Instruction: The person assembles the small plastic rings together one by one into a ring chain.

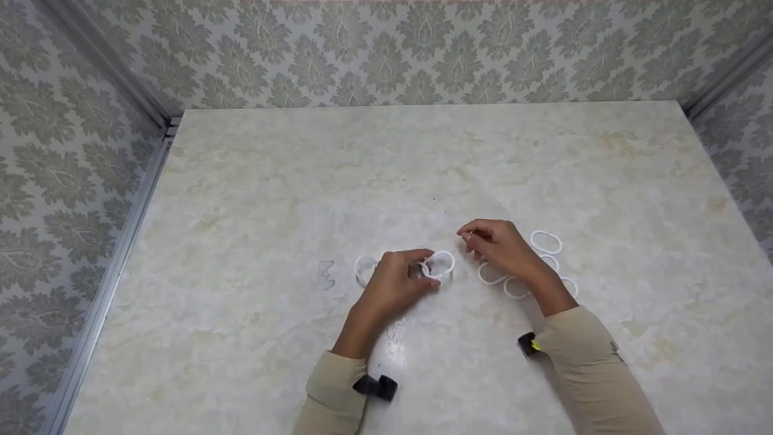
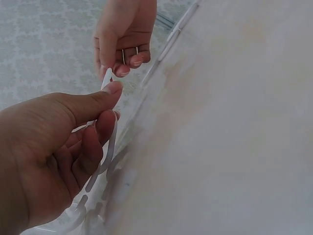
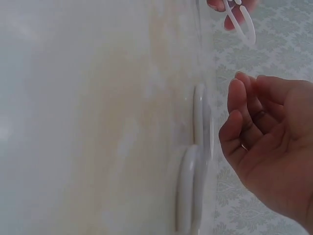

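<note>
My left hand pinches a white oval ring between thumb and fingers, a little above the table. It looks like a plastic curtain ring and seems linked with other rings; more of them hang below the fingers in the left wrist view. Another white ring shows on the far side of that hand, partly hidden by it. To the right, my right hand hovers apart from the held ring. Its fingers are loosely bent, and nothing shows between them in the right wrist view.
Several loose white rings lie on the marbled table around and beneath the right wrist, some partly covered by it. Left of the left hand is a faint jagged mark or clear piece. Patterned wall panels border the table.
</note>
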A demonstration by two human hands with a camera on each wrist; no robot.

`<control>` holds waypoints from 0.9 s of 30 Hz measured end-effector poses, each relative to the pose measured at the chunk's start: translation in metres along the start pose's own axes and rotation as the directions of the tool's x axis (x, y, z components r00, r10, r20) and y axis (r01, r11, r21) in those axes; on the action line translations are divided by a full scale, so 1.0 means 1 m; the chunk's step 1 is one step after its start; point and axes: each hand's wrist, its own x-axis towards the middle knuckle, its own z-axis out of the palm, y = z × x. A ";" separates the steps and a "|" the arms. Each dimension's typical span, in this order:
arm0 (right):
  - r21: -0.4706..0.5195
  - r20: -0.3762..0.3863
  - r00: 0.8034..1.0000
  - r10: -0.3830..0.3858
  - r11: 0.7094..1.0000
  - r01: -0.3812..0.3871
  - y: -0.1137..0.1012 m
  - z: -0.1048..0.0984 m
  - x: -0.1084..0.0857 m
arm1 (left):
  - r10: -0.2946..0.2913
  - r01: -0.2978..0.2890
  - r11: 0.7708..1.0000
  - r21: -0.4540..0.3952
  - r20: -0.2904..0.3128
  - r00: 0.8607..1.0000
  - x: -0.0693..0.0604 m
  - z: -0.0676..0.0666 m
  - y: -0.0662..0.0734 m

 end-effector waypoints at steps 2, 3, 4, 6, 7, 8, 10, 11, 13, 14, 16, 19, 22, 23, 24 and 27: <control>-0.019 -0.026 1.000 -0.011 1.000 0.010 0.001 -0.004 -0.001 | -0.004 0.004 1.000 -0.004 0.002 1.000 0.000 0.000 0.000; -0.038 -0.041 0.999 -0.018 0.999 0.016 0.002 -0.006 -0.001 | -0.005 0.005 1.000 -0.005 0.002 1.000 0.000 0.000 0.000; -0.062 -0.056 0.998 -0.020 0.998 0.017 0.003 -0.008 -0.001 | -0.005 0.005 1.000 -0.006 0.002 1.000 -0.001 0.001 0.000; -0.124 -0.082 0.996 -0.025 0.992 0.015 0.005 -0.011 -0.002 | -0.004 0.004 1.000 -0.005 0.002 1.000 -0.001 0.001 0.000; -0.155 -0.092 0.996 -0.021 0.988 0.007 0.005 -0.013 -0.002 | -0.004 0.004 1.000 -0.005 0.001 1.000 -0.001 0.001 0.000; -0.182 -0.097 0.995 -0.016 0.983 -0.002 0.007 -0.014 -0.002 | -0.004 0.004 1.000 -0.004 0.000 1.000 -0.001 0.001 0.000; -0.223 -0.098 0.995 -0.003 0.975 -0.019 0.009 -0.017 -0.002 | -0.005 0.005 1.000 -0.007 -0.002 1.000 -0.001 0.000 0.000; -0.237 -0.096 0.995 0.005 0.971 -0.028 0.010 -0.018 -0.003 | -0.006 0.006 1.000 -0.009 -0.001 1.000 -0.001 0.000 0.000; -0.256 -0.092 0.995 0.024 0.966 -0.047 0.011 -0.020 -0.004 | -0.011 0.011 1.000 -0.017 0.001 1.000 -0.002 0.000 0.000; -0.263 -0.091 0.995 0.032 0.963 -0.055 0.011 -0.021 -0.005 | -0.014 0.014 1.000 -0.021 0.001 1.000 -0.002 0.000 0.000; -0.282 -0.098 0.994 0.057 0.956 -0.083 0.012 -0.022 -0.006 | -0.020 0.021 1.000 -0.022 0.003 1.000 -0.002 0.000 0.000; -0.318 -0.102 0.989 0.109 0.938 -0.136 0.012 -0.024 -0.006 | -0.024 0.024 1.000 -0.015 0.001 1.000 -0.001 0.000 0.000; -0.374 -0.088 0.982 0.168 0.908 -0.188 0.010 -0.026 -0.006 | -0.024 0.024 1.000 -0.011 0.000 1.000 -0.001 0.000 0.001; -0.396 -0.082 0.979 0.185 0.896 -0.202 0.010 -0.026 -0.006 | -0.023 0.023 1.000 -0.011 -0.001 1.000 -0.001 0.000 0.001; -0.419 -0.076 0.978 0.196 0.884 -0.210 0.009 -0.027 -0.006 | -0.021 0.021 1.000 -0.010 -0.002 1.000 -0.001 0.000 0.001; -0.493 -0.058 0.977 0.207 0.845 -0.209 0.009 -0.027 -0.005 | -0.014 0.014 1.000 -0.010 -0.003 1.000 -0.001 0.000 0.001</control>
